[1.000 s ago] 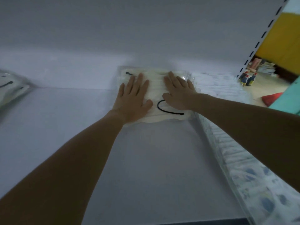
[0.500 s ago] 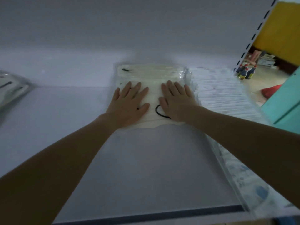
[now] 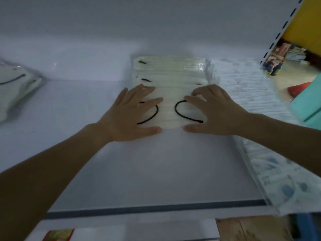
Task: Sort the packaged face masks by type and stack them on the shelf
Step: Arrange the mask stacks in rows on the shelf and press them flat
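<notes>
Light: dim and bluish on the shelf; brightness is seen at upper right.
Focus: edges are smeared and bowed.

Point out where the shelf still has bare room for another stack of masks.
Two free patches: the shelf between the loose packs at far left and the cream stack, and the stretch from the left hand and right hand to the front edge. Crowded on the right: the patterned row lies against the cream stack.
</notes>
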{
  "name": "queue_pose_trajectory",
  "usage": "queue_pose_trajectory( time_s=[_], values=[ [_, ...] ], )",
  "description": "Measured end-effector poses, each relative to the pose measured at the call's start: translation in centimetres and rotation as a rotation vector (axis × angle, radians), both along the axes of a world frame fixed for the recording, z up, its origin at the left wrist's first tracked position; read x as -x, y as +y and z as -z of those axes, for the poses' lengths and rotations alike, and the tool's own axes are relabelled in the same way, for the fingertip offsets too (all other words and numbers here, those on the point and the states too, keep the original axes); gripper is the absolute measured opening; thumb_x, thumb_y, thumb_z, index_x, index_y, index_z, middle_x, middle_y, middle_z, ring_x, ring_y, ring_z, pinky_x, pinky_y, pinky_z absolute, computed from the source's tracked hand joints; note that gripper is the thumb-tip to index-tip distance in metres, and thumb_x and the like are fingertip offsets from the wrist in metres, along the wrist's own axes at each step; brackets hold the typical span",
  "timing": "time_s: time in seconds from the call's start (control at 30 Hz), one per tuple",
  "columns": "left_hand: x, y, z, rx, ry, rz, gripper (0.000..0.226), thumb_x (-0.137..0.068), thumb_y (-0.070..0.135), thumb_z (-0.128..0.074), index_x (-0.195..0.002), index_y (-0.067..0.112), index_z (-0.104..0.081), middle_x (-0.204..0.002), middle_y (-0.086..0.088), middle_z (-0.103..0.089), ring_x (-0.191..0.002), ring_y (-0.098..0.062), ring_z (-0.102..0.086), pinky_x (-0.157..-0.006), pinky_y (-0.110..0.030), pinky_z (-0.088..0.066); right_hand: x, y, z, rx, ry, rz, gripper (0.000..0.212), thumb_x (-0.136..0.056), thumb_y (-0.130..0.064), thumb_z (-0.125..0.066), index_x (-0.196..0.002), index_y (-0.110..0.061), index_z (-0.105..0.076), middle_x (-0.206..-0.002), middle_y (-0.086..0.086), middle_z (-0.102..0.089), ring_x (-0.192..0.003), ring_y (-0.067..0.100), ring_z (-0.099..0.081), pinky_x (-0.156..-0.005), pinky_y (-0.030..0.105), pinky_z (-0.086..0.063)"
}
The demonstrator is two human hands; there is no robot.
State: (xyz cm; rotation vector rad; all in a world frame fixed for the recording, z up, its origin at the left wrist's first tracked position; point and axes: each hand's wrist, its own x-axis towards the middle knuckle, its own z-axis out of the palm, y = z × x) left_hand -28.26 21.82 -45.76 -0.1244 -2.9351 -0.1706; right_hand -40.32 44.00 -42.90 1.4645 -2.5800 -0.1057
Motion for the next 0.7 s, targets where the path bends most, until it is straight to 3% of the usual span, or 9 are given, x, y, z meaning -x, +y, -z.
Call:
queue_pose_trajectory(
  time_s=[0.13, 0.23, 0.33, 0.43, 0.5, 0.53, 0.6, 0.7],
  values=[
    [0.0, 0.4, 0.7, 0.15, -0.115, -0.114, 0.087, -0.064, 0.065, 0.012, -0.147, 0.039, 0.001, -0.158, 0.008, 0.005, -0.145, -0.015, 0.009, -0.114, -0.038, 0.01, 0.5, -0.2, -0.5, -0.162, -0.09, 0.069, 0.081, -0.087, -0.058, -0.046, -0.15, -0.024, -0.008, -0.155, -0.002, -0.019, -0.139, 0.023, -0.018, -0.113, 0.031, -0.007],
    [0.1, 1.2, 1.3, 0.065, -0.09, -0.153, 0.086, -0.065, 0.054, 0.012, -0.148, 0.035, -0.002, -0.158, 0.005, 0.004, -0.145, -0.017, 0.004, -0.115, -0.041, 0.004, 0.5, -0.4, -1.0, -0.299, -0.162, 0.071, 0.09, -0.078, -0.061, -0.042, -0.149, -0.025, 0.001, -0.157, 0.005, -0.003, -0.141, 0.025, -0.015, -0.115, 0.034, -0.005],
    [-0.1, 1.2, 1.7, -0.123, 0.122, -0.145, 0.074, -0.08, 0.05, -0.016, -0.146, 0.02, -0.03, -0.155, -0.007, -0.022, -0.141, -0.027, -0.022, -0.113, -0.05, -0.012, -0.2, 0.2, -1.2, -0.235, -0.149, 0.092, 0.098, -0.06, -0.065, -0.024, -0.148, -0.024, -0.013, -0.147, 0.007, -0.02, -0.131, 0.027, -0.032, -0.112, 0.032, -0.012],
    [-0.2, 1.0, 2.1, -0.065, 0.333, -0.14, 0.05, -0.085, 0.041, -0.041, -0.118, 0.008, -0.06, -0.124, -0.015, -0.057, -0.118, -0.034, -0.051, -0.101, -0.054, -0.035, -1.3, 0.2, -0.4, -0.106, -0.128, 0.167, 0.083, -0.068, -0.053, -0.02, -0.142, -0.019, -0.034, -0.134, 0.01, -0.037, -0.123, 0.03, -0.042, -0.111, 0.038, -0.015],
    [-0.4, 1.1, 2.0, -0.114, 0.329, -0.098, 0.041, -0.086, 0.039, -0.041, -0.101, 0.009, -0.066, -0.103, -0.01, -0.062, -0.104, -0.032, -0.058, -0.095, -0.049, -0.041, -1.5, -0.2, 0.4, 0.055, -0.083, 0.143, 0.071, -0.075, -0.047, -0.022, -0.12, -0.007, -0.059, -0.114, 0.018, -0.054, -0.106, 0.038, -0.054, -0.104, 0.046, -0.03],
    [-0.5, 1.2, 1.8, -0.148, 0.317, -0.083, 0.04, -0.085, 0.039, -0.041, -0.096, 0.011, -0.066, -0.099, -0.008, -0.062, -0.099, -0.03, -0.059, -0.093, -0.046, -0.041, -1.5, -0.3, 0.6, 0.133, -0.066, 0.147, 0.06, -0.08, -0.042, -0.03, -0.11, -0.003, -0.063, -0.11, 0.02, -0.056, -0.103, 0.039, -0.055, -0.1, 0.045, -0.033],
    [-0.5, 1.2, 1.7, -0.155, 0.296, -0.081, 0.038, -0.082, 0.04, -0.043, -0.094, 0.012, -0.065, -0.099, -0.005, -0.061, -0.096, -0.027, -0.059, -0.093, -0.039, -0.037, -1.7, -0.7, 0.3, 0.149, -0.089, 0.189, 0.044, -0.088, -0.033, -0.047, -0.122, -0.005, -0.056, -0.13, 0.018, -0.046, -0.123, 0.036, -0.042, -0.107, 0.039, -0.024],
    [-0.3, 1.0, 2.0, -0.128, 0.307, -0.106, 0.037, -0.077, 0.041, -0.047, -0.096, 0.014, -0.065, -0.102, -0.002, -0.064, -0.105, -0.026, -0.059, -0.096, -0.042, -0.04, -1.8, -1.0, 0.5, 0.069, -0.159, 0.182, 0.06, -0.091, -0.035, -0.049, -0.145, -0.019, -0.027, -0.154, 0.007, -0.014, -0.142, 0.025, -0.012, -0.114, 0.033, -0.006]
  ],
)
